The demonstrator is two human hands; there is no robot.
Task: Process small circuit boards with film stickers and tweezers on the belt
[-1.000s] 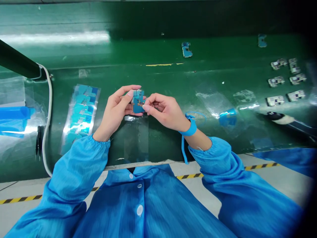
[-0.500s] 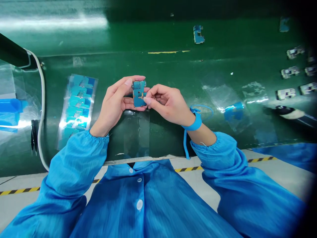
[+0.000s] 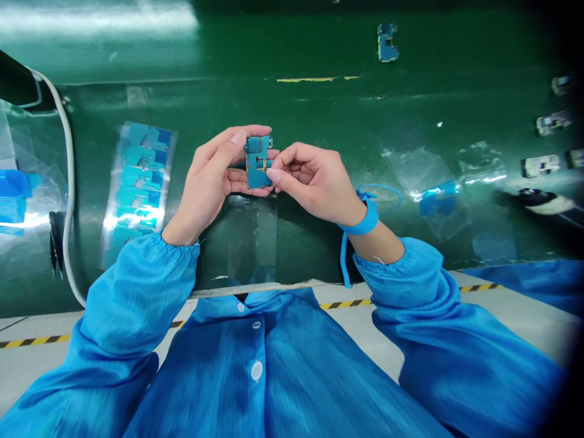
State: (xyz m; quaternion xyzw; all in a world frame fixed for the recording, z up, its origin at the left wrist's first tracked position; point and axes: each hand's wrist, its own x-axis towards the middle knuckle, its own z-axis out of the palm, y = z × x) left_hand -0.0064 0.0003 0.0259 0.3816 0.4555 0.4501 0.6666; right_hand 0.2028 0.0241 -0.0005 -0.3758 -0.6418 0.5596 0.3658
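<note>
Together, left hand (image 3: 207,170) cradling circuit board (image 3: 256,173), right hand (image 3: 314,181) pinching it

"What sort of place is this?"

"An electronics factory floor, it looks like."

"What shows that?"

"Rows of bare circuit boards (image 3: 552,123) at the far right of a green work surface (image 3: 319,109), a blue anti-static smock (image 3: 255,371), a coiled wrist strap (image 3: 365,222), and black-and-yellow hazard tape (image 3: 347,303) on the near floor."

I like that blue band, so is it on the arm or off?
It's on. The blue anti-static wrist strap wraps around the wrist behind the right hand, and its coiled cord hangs down from it.
</note>
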